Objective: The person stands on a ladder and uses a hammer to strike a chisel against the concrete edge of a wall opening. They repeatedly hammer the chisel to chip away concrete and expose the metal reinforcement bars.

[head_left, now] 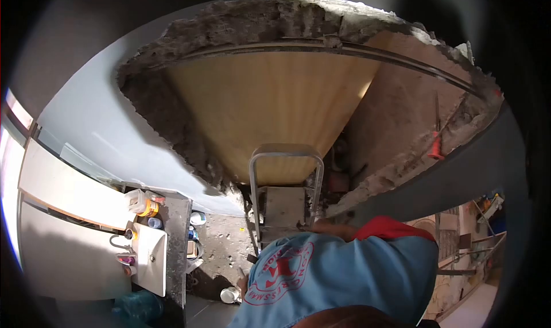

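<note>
Below me my blue shirt with a red sleeve fills much of the head view. My right hand (322, 227) reaches across in front of the shirt, close to the side rail of a metal stepladder (286, 150); its fingers are too small and dark to make out. At the shirt's left edge only a sliver of my left hand (243, 282) shows. A round white container (230, 295) sits right beside it, but whether the hand grips it is hidden. The ladder stands in front of a large broken-out wall opening (221, 29).
A wooden panel (270, 104) stands inside the opening. On its right ledge leans a red-handled tool (436, 147) with a long thin shaft. Lower left are a white sink (154, 262), bottles, tubs and a blue water jug (138, 308). Debris covers the floor (224, 242).
</note>
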A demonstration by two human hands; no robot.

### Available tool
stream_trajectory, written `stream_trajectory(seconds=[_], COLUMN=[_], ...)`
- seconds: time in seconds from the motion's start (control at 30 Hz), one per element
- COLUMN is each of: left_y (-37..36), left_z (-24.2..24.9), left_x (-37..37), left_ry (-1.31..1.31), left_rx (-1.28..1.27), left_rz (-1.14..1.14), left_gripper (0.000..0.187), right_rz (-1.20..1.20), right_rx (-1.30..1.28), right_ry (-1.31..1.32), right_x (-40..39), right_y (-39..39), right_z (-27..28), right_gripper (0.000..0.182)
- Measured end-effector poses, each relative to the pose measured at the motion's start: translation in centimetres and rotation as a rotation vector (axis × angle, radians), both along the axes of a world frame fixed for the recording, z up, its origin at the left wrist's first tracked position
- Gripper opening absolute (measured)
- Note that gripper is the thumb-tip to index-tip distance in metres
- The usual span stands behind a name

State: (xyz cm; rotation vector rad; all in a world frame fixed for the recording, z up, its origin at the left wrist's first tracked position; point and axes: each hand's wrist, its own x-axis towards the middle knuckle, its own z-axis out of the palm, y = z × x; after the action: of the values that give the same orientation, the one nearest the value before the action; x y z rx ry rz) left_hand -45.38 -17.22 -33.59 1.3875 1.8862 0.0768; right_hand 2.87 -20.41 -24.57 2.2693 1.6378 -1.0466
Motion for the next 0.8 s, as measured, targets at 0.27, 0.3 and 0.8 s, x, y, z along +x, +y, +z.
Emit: stream_trajectory(seconds=[0.27,0.3,0.8], left_y=[7.2,7.3,4.7], left_z=[5.0,3.9,6.1], left_x=[4.4,4.3,4.9], left_ry=[-0.063,0.046,0.103], left_rx=[-0.004,0.049,-0.147], left_rz=[0.125,0.006,-0.211], left_gripper=[0.05,0.053,0.062], right_rz=[-0.006,0.0,0.06], right_rx=[-0.065,-0.069,-0.119], right_ry=[0.138,0.15,0.29], right_x=[1.1,1.3,1.0], right_y=[-2.9,-3.0,-6.1], right_z=[-4.1,-4.2,-8.2], right_gripper=[0.048,0.048,0.048])
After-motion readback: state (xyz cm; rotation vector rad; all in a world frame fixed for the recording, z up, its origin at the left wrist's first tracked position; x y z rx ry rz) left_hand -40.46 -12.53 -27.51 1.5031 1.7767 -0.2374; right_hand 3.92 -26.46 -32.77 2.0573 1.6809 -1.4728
